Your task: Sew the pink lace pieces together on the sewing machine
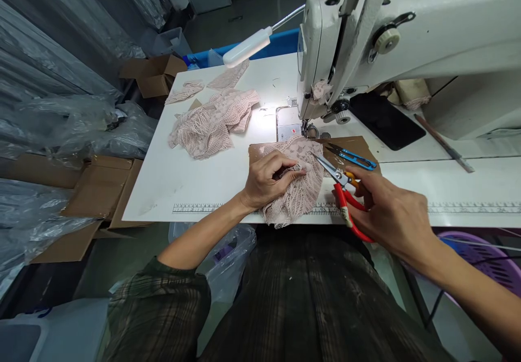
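Pale pink lace fabric [307, 188] lies at the front of the sewing table, partly over a piece of brown cardboard. My left hand [271, 176] pinches a fold of this lace between thumb and fingers. In my right hand [386, 210] is a pair of scissors [345, 199] with red handles, its blades pointing up and left toward the lace. Just beyond the scissors, blue thread snips [354, 157] rest on the cardboard [360, 146]. The needle area of the white sewing machine [319, 58] stands right behind the lace.
More pink lace pieces [211, 123] are heaped on the table's left. A lamp [248, 47] lights the machine bed. A black phone [388, 120] and a pencil-like stick [445, 144] lie under the machine arm. Cardboard boxes [97, 188] and plastic-wrapped goods stand left; a purple basket [492, 259] sits below right.
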